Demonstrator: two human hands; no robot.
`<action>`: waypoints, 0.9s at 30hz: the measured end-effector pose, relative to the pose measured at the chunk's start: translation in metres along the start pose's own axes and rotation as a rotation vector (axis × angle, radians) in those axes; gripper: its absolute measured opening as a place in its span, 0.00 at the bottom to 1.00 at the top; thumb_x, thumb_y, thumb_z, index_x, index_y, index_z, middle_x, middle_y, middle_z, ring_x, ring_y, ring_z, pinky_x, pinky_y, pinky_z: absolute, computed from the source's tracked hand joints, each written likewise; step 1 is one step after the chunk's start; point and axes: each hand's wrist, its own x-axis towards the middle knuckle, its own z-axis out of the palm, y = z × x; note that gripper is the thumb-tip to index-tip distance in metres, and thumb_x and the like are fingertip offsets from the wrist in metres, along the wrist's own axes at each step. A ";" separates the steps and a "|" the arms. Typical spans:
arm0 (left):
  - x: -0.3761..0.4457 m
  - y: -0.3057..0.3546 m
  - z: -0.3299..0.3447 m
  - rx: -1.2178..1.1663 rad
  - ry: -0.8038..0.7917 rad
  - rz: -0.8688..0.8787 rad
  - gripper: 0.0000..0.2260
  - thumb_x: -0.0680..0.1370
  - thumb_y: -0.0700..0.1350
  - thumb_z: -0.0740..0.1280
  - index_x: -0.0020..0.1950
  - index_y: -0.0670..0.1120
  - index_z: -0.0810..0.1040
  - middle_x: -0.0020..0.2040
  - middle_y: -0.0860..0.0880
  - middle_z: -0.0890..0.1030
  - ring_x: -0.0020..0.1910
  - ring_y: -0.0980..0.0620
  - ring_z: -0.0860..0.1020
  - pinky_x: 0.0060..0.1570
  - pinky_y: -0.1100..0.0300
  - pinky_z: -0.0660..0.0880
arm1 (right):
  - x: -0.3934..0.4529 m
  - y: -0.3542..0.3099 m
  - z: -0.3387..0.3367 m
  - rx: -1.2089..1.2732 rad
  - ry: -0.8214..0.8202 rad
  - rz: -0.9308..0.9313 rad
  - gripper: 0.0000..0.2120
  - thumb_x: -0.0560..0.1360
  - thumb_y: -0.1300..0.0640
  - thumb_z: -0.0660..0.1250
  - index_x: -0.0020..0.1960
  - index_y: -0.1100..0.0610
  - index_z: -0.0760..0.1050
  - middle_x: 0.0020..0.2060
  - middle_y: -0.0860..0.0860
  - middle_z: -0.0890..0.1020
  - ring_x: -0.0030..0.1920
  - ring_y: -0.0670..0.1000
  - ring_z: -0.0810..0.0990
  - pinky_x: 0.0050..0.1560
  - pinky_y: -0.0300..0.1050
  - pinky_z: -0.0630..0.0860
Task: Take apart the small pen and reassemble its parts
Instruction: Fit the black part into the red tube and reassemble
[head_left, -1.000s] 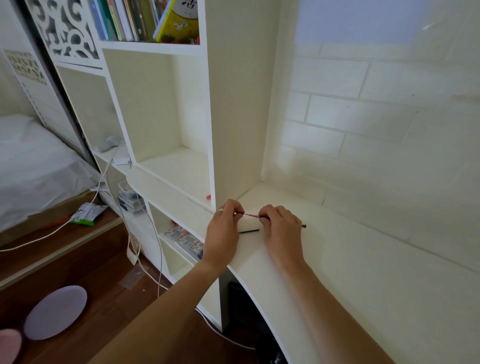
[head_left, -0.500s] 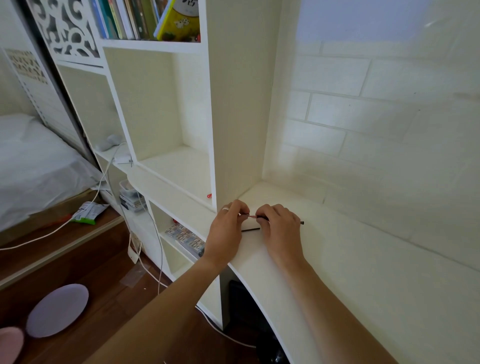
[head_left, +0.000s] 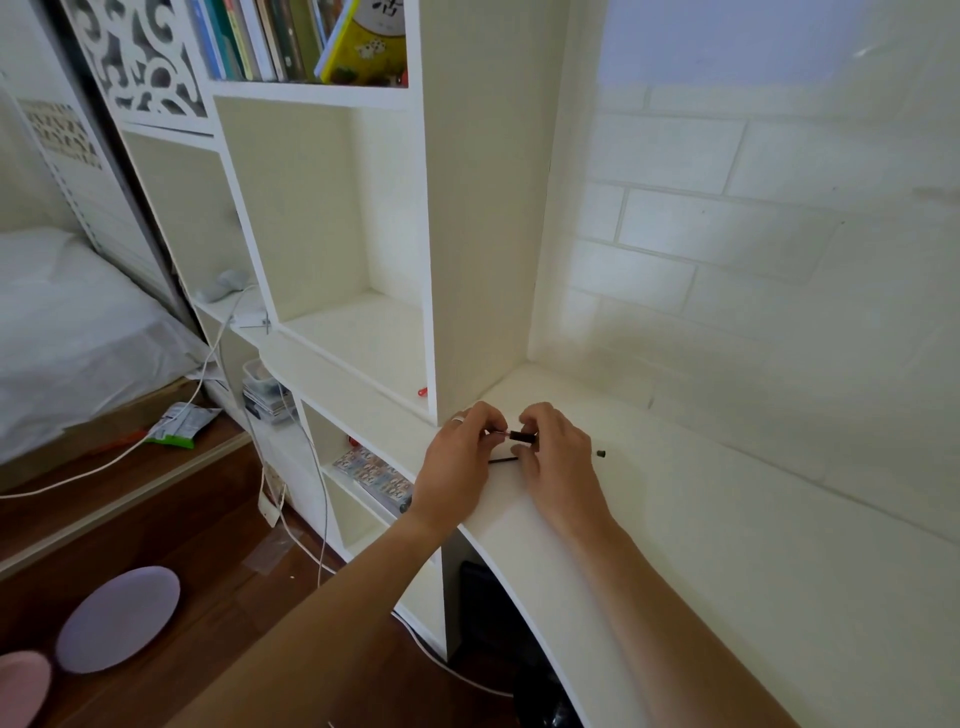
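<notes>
Both hands meet over the white desk (head_left: 675, 519) near its left corner. My right hand (head_left: 558, 457) pinches a short black pen barrel (head_left: 522, 436) at its fingertips. My left hand (head_left: 460, 457) pinches the thin red refill (head_left: 500, 433), whose end sits in the barrel's left opening. A thin black rod-like part (head_left: 501, 460) lies on the desk just under the hands. A small black cap-like piece (head_left: 600, 453) lies on the desk to the right of my right hand.
A white bookshelf upright (head_left: 483, 234) stands right behind the hands, with books (head_left: 291, 41) in the top cubby. The brick-pattern wall (head_left: 753, 260) closes the back. Cables (head_left: 291, 493), two round plates (head_left: 117, 618) and a bed (head_left: 67, 332) lie lower left.
The long stretch of red refill seen between the hands has shortened to a small stub; the hands have come closer together and the black barrel now shows at the right fingertips.
</notes>
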 end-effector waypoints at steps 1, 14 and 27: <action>0.000 0.000 0.000 0.002 -0.003 -0.004 0.05 0.80 0.41 0.63 0.50 0.52 0.73 0.46 0.54 0.79 0.44 0.57 0.75 0.44 0.58 0.74 | 0.000 -0.001 -0.001 0.006 0.001 -0.006 0.12 0.74 0.68 0.67 0.52 0.55 0.72 0.46 0.49 0.78 0.46 0.52 0.76 0.54 0.54 0.74; 0.000 -0.002 0.000 -0.002 -0.007 -0.024 0.05 0.81 0.42 0.63 0.50 0.53 0.73 0.45 0.55 0.78 0.44 0.59 0.74 0.44 0.59 0.74 | -0.001 -0.001 0.002 -0.186 0.056 -0.004 0.09 0.76 0.59 0.69 0.52 0.51 0.70 0.43 0.43 0.79 0.47 0.48 0.78 0.66 0.49 0.59; 0.000 -0.001 -0.001 -0.019 -0.005 -0.021 0.05 0.80 0.42 0.63 0.50 0.53 0.73 0.45 0.54 0.79 0.45 0.56 0.76 0.46 0.54 0.75 | 0.000 0.002 0.002 -0.191 0.028 -0.015 0.08 0.77 0.58 0.67 0.49 0.49 0.70 0.41 0.42 0.77 0.45 0.46 0.77 0.63 0.49 0.63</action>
